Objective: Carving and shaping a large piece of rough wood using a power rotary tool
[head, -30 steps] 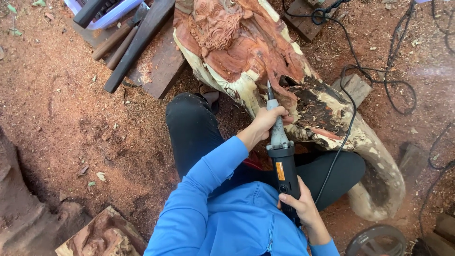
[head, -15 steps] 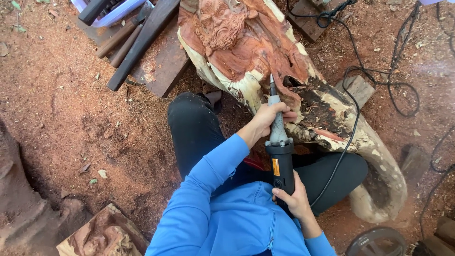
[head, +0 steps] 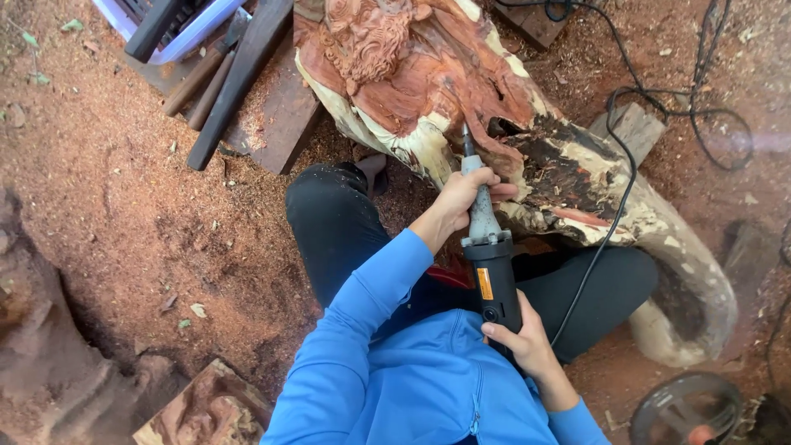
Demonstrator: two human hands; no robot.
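Note:
I sit on the ground in a blue top and black trousers, holding a corded die grinder point(head: 488, 247). My left hand point(head: 461, 196) wraps the grey neck near its tip. My right hand point(head: 521, 338) grips the black body at the rear. The bit touches a large carved reddish log point(head: 428, 74) with pale sapwood and a dark rotten patch point(head: 568, 169). The log curves down to my right over my legs.
Dark wooden planks and tool handles point(head: 239, 82) lie at the upper left beside a pale plastic bin point(head: 177, 33). Black cables point(head: 659, 107) loop at the upper right. Another carved wood piece point(head: 206, 412) lies at the bottom left. Sawdust covers the ground. A round dark object point(head: 688, 408) sits at the bottom right.
The grinder and both hands have held nearly the same place on the log; the view has shifted slightly.

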